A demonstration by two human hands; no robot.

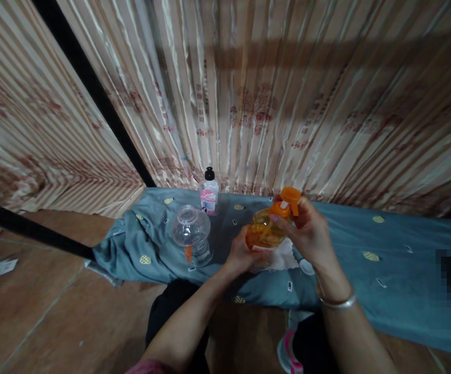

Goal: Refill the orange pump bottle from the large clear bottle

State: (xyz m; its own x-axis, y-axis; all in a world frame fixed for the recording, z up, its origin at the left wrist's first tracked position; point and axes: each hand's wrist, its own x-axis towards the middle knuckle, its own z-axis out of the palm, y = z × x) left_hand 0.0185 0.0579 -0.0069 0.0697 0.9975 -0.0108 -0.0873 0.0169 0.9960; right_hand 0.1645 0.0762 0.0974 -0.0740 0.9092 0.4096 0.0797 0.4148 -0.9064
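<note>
A spray bottle (261, 232) with amber liquid is held above the cloth-covered surface, tilted to the right. My left hand (241, 253) is closed around its lower body. The fingers of my right hand (312, 229) grip the orange trigger head (290, 196) at the top. Whether the head is screwed on tight cannot be seen. To the left stands a clear, round-bellied plastic container (189, 229) with an open neck and an orange patch low on it. Behind it is an upright clear bottle (209, 198) with a black cap and pink label.
Blue-grey patterned cloth (350, 254) covers the long low surface. White paper or tissue (283, 257) lies beneath the spray bottle, beside a small round white lid (306, 267). A striped curtain (249, 104) hangs behind. A dark pole (96, 93) slants down at the left.
</note>
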